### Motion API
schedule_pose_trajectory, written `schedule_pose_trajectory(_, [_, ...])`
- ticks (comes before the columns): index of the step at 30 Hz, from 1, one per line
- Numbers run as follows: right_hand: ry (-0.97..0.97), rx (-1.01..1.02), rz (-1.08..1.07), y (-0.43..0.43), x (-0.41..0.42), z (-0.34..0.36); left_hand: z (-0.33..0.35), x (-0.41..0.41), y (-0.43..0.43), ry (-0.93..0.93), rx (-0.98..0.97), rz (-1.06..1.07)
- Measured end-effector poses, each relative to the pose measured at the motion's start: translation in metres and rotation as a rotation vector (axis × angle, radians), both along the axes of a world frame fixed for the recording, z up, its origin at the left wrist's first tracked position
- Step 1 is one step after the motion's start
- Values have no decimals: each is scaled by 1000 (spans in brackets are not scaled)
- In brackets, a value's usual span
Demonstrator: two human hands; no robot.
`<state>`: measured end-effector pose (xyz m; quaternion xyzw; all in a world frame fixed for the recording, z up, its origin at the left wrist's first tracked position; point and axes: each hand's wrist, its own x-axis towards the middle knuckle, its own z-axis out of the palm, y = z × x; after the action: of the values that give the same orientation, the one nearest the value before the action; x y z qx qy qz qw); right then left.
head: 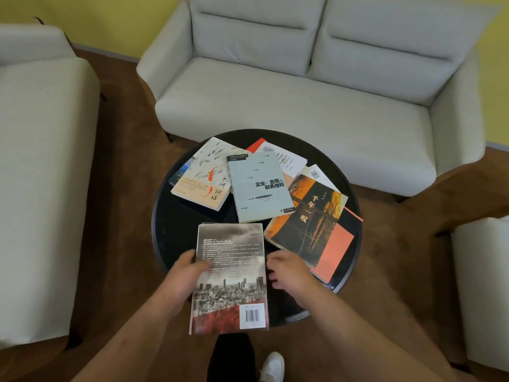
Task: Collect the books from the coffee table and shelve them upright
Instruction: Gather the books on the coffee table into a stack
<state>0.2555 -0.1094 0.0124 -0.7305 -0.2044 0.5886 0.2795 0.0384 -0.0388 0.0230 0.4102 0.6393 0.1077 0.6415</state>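
Round black desk (176,232), centre of the frame, set on a brown floor (124,188) between a pale two-seat sofa (275,106) at the top, a pale armchair (41,161) at the left edge and part of a further seat (482,285) at the lower right; a yellow wall (110,17) is seen behind. The task is judged to be at its start: no shelf is in view, and most of the books lie flat and overlapping on the desk. A fish-cover book (203,175) is laid over a blue book (181,172) at upper left; a pale grey-blue book (259,186) is at centre, partly over a white book (286,158); a dark orange book (308,216) is stacked on a salmon-red book (336,252) at the right. The grey city-cover book (231,271), back cover up, overhangs the near desk rim at lower centre and is pinched at its left edge by the left grip (184,277), thumb on the cover. The right grip (286,271) is shown with fingers curled just beside the book's right edge; whether it has hold cannot be told. All collecting and upright shelving is judged to remain. A white shoe (272,368) is visible at the bottom.
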Motion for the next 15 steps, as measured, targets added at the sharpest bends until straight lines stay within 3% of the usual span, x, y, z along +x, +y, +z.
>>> schedule_pose_trajectory(4, [-208, 45, -315, 7, 52, 6, 6, 26, 47, 323, 332, -140])
schedule_pose_trajectory(7, [-374, -43, -261, 11, 81, -11, 5, 50, 81, 664, 677, -486])
schedule_pose_trajectory(8, [-369, -86, -274, 13, 88, -19, 2, 58, 91, 687, 722, -563])
schedule_pose_trajectory(12, [-274, -172, -476, 29, 90, -5, -4, 98, 116, 505, 382, -662])
schedule_pose_trajectory(15, [-211, -204, -541, 32, 93, -2, -14, 116, 124, 478, 340, -625])
